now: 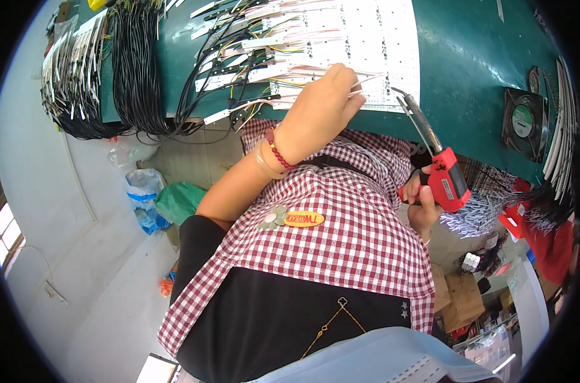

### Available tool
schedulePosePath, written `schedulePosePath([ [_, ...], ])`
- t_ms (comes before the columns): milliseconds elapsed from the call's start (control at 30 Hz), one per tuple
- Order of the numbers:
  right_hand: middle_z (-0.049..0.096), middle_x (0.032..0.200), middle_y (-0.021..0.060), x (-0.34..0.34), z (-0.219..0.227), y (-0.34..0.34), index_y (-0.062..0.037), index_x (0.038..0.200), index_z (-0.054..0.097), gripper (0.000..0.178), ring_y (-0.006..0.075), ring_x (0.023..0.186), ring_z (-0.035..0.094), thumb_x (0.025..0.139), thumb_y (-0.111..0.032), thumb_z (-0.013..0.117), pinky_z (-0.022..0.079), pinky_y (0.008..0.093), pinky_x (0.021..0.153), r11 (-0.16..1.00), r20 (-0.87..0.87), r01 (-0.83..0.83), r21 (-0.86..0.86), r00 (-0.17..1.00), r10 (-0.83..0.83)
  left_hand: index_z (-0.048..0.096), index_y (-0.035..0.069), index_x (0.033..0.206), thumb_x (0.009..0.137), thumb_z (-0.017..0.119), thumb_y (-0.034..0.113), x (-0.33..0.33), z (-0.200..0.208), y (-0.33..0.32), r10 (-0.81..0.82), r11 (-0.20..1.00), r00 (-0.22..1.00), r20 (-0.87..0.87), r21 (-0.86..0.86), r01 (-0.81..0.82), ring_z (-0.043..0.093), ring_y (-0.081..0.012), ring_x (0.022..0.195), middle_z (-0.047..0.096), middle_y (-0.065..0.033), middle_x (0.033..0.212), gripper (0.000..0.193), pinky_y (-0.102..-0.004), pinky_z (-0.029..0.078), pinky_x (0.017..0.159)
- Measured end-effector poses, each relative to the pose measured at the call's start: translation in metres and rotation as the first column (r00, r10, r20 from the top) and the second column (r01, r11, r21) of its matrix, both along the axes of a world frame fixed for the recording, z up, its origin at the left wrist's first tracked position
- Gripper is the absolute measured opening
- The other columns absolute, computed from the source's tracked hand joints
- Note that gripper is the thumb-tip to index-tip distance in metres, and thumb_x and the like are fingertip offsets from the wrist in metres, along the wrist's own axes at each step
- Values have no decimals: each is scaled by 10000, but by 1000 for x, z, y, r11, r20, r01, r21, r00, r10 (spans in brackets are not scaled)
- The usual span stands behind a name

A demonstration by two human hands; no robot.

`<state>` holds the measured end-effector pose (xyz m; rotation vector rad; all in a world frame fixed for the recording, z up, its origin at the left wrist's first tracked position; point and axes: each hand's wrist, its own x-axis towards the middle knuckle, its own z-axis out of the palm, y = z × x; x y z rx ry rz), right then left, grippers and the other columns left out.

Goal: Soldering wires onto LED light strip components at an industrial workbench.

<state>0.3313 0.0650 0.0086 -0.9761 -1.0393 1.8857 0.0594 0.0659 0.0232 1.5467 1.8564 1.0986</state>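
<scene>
My left hand reaches over the near edge of a white circuit board panel, its thumb and fingers pinched on a thin wire. My right hand is wrapped round the red and black grip of a soldering gun. The gun's tip points up and left, by the panel's right edge and close to the pinched wire; whether it touches the panel I cannot tell. Several wired white strips with coloured leads and black cables lie along the panel's left side.
The panel lies on a green work table. A thick bundle of black cables and a bundle with white ends hang over its edge at left. At right stand a small black fan and hanging pale wires. Plastic bags lie below.
</scene>
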Motion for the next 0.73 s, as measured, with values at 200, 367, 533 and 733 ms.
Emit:
schedulePosePath([
  [200,439,651,38,10,-1,-6,38,1181,444,390,109,528,388,864,-153,565,361,276,508,998,-10,-43,-50,999,43,503,-35,783,809,606,106,-14,5,-13,20,997,995,-98,-79,-27,547,-367,671,537,-197,711,177,-393,429,590],
  [367,451,660,38,6,-4,-9,39,1175,443,388,106,550,401,863,-154,569,362,270,540,976,54,-157,-149,985,167,574,-58,657,773,587,129,-16,-1,-12,22,959,998,-65,-279,-39,561,-395,554,552,-239,586,221,-435,466,556],
  [533,506,690,20,5,-6,-8,18,947,540,161,95,580,457,883,-127,567,374,244,538,970,144,-218,-109,962,232,567,-65,650,765,595,151,-19,-9,-9,14,957,989,-148,-285,-57,546,-377,545,539,-229,576,247,-405,431,534],
  [733,536,708,34,4,-7,-13,2,898,542,148,102,608,490,882,-140,580,392,246,550,977,209,-177,-116,958,198,559,-64,630,749,594,151,-19,-9,-6,16,956,990,-143,-286,-57,536,-358,513,535,-222,565,248,-398,426,527],
])
